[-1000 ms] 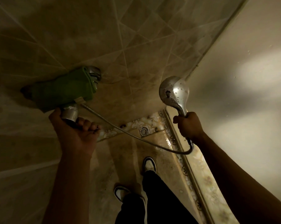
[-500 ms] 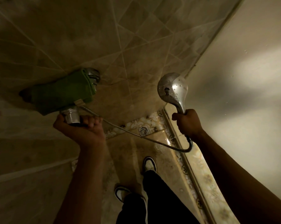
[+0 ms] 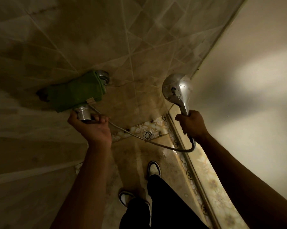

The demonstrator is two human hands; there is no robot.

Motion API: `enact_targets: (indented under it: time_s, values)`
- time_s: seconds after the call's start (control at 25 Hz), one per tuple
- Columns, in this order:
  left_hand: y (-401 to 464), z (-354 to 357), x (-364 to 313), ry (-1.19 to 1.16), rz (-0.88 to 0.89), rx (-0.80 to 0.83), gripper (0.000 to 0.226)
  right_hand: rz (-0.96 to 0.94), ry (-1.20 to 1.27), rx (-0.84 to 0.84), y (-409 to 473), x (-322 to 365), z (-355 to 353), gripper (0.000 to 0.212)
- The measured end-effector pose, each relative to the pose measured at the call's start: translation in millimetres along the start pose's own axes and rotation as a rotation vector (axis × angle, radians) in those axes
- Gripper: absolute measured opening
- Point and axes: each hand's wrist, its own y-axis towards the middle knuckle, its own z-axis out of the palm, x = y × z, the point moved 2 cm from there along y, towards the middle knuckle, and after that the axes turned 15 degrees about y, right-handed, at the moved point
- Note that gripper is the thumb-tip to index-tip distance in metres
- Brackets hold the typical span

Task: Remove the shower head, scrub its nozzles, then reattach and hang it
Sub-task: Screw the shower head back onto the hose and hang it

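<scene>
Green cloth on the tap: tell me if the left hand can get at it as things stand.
Probably yes. The left hand grips the metal fitting right below the green cloth, nothing between them, but it must let go first.

The right hand is gripping the handle of a round chrome shower head, holding it upright, while the left hand is curling around a chrome tap fitting beneath a green cloth; a metal hose is sagging between them.

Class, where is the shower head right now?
Right of centre in the head view: the right hand grips the shower head by its handle, near the plain wall.
</scene>
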Motion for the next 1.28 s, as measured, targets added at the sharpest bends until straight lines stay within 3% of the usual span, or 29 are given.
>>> enact_targets:
  time_s: [0.08,0.24,0.32,0.36,0.44,0.56,0.68,0.8,1.12,1.28]
  values:
    - [-2.7,-4.9,-4.6,0.061,-0.039,0.006,0.051,-0.094,0.027,0.028,-13.4,14.1,4.3,0.014]
    - [-16.6,-33.1,-3.1,0.236,-0.182,-0.028,0.082,-0.306,0.172,0.030,-50.2,49.4,19.8,0.034]
    - [-35.3,-45.3,2.7,0.323,-0.252,-0.058,0.074,-0.435,0.250,0.028,-70.5,68.3,27.9,0.039]
    - [-48.0,-47.9,4.2,0.408,-0.255,-0.065,0.057,-0.491,0.283,0.045,-81.8,78.3,31.8,0.041]
    - [-74.5,-42.5,4.5,0.688,-0.136,0.068,0.009,-0.596,0.332,0.106,-103.8,98.7,38.7,0.040]
    - [-108.0,-14.0,-7.3,0.802,0.045,0.533,0.037,-0.701,0.318,0.202,-137.8,129.5,52.5,0.028]
    - [-123.9,9.3,-43.1,0.760,0.171,0.752,0.047,-0.818,0.196,0.303,-170.9,163.4,67.9,0.015]
    - [-131.7,15.8,-93.4,0.675,0.309,0.812,0.046,-0.937,0.085,0.417,-206.3,205.5,84.3,0.018]
    - [-148.0,4.7,-223.1,0.702,0.692,0.741,0.028,-1.115,0.082,0.607,-278.0,322.6,96.8,0.039]
    - [-164.3,19.3,-284.7,0.705,0.855,0.717,0.026,-1.244,0.047,0.601,-303.6,380.7,89.1,0.031]
